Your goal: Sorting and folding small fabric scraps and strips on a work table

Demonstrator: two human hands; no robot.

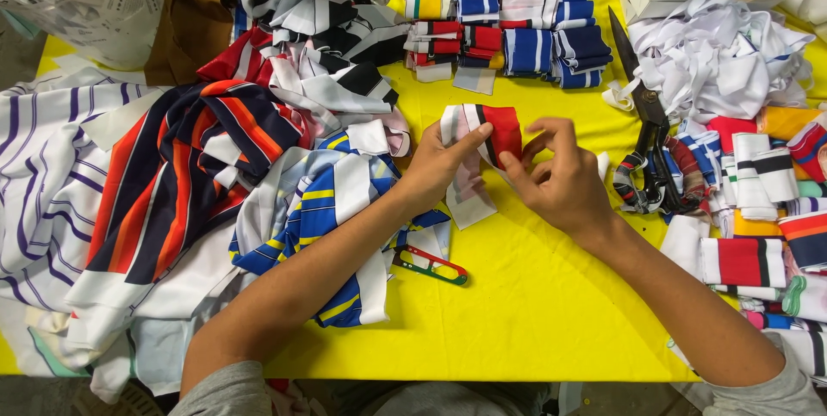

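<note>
Both my hands meet over the middle of the yellow table (534, 295). My left hand (435, 166) pinches a folded striped fabric band (500, 127) in red, black and white, thumb on top. My right hand (560, 179) grips the same band from the right, fingers curled over its red end. A pale strip of the band hangs down onto the table below my left hand.
A heap of striped garments (189, 183) covers the left side. Small red-and-green thread snips (431, 265) lie under my left forearm. Large black shears (646, 140) rest at right. Folded striped bands (508, 24) are stacked at the back, more bands (767, 209) and white scraps (724, 54) at right.
</note>
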